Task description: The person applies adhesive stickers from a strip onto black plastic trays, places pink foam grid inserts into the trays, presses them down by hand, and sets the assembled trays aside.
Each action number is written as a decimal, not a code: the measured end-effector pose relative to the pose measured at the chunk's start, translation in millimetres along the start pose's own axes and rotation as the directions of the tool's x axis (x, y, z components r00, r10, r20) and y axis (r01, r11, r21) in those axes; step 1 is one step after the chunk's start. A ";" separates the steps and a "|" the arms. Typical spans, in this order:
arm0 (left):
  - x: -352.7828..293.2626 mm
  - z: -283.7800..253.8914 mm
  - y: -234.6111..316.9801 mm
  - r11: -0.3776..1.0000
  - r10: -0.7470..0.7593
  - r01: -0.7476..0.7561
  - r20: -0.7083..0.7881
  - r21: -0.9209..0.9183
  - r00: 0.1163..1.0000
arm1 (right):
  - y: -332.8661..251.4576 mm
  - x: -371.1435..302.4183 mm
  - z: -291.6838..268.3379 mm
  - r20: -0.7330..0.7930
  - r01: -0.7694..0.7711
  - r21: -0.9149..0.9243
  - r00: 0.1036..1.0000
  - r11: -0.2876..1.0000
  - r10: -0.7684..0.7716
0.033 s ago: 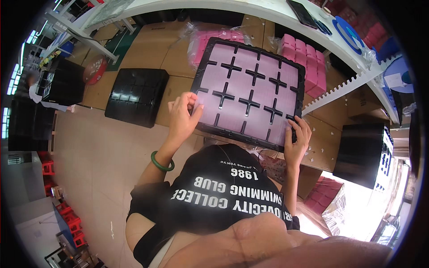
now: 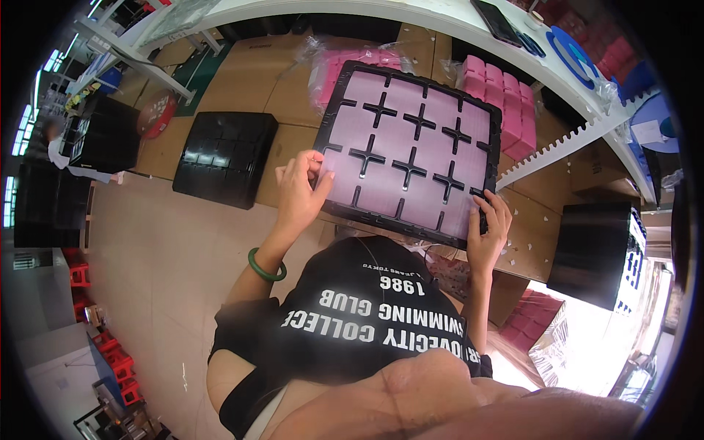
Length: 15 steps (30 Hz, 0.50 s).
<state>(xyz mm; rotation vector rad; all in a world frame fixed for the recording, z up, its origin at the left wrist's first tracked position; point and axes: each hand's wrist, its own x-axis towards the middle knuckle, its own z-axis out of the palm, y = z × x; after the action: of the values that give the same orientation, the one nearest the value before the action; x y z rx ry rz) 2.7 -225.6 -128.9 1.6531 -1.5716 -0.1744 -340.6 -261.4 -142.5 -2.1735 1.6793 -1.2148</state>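
Observation:
In front of me lies a square black tray (image 2: 493,152) with cross-shaped dividers standing up through a pale pink, sheet-like surface (image 2: 396,160). My left hand (image 2: 299,189) is at its left edge, fingers curled and the thumb on the pink surface near the rim. At the near right corner, my right hand (image 2: 490,224) grips the rim, with the thumb on the near side and the fingers bent over the edge. The undersides of both grips are hidden. A pink moulded piece in clear plastic (image 2: 323,79) shows behind the tray.
Pink moulded blocks (image 2: 499,103) stand behind the tray on the right. A black tray stack (image 2: 224,158) sits to the left on brown cardboard (image 2: 286,139), another black stack (image 2: 595,246) to the right. Above runs a white shelf (image 2: 411,22) bearing a phone (image 2: 497,23).

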 end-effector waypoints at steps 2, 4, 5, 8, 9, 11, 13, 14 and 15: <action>-1.9 -1.7 -2.1 0.995 0.054 -0.054 0.006 0.080 0.999 | -2.4 -1.5 -1.3 0.002 0.000 -0.015 1.000 1.000 0.000; -1.0 -3.1 -5.8 0.992 0.072 -0.072 0.005 0.103 0.997 | -4.4 -1.0 0.4 0.005 0.021 -0.020 1.000 1.000 -0.021; -0.9 -4.1 -7.5 0.988 0.091 -0.091 0.004 0.125 0.996 | -5.5 -1.4 1.4 0.008 0.019 -0.018 1.000 1.000 -0.019; -2.4 -5.4 -10.3 0.980 0.087 -0.088 0.014 0.178 0.996 | -8.0 -2.2 3.4 0.036 0.068 -0.044 0.997 0.997 -0.066; -2.4 -5.0 -10.6 0.980 0.087 -0.089 0.020 0.176 0.996 | -8.2 -3.2 3.8 0.044 0.069 -0.044 0.997 0.997 -0.067; -1.6 -4.8 -9.8 0.977 0.083 -0.091 0.050 0.190 0.995 | -6.3 -3.3 4.8 0.057 0.065 -0.046 0.996 0.997 -0.062; -0.9 -7.2 -4.1 0.972 0.100 -0.106 0.036 0.212 0.994 | -6.1 -1.8 5.6 0.041 0.087 -0.047 0.996 0.995 -0.085; -0.7 -8.2 -1.0 0.964 0.128 -0.128 0.017 0.233 0.992 | -6.9 -0.5 4.8 0.049 0.083 -0.049 0.996 0.995 -0.080; -0.2 -9.0 0.3 0.965 0.125 -0.127 0.024 0.229 0.992 | -8.8 0.7 4.6 0.037 0.081 -0.041 0.996 0.996 -0.079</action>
<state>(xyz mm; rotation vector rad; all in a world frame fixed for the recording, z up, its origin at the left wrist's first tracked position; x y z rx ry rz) 7.9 -221.3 -123.0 1.7209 -1.7521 0.0706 -331.0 -260.4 -140.3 -2.2942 1.6340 -1.1623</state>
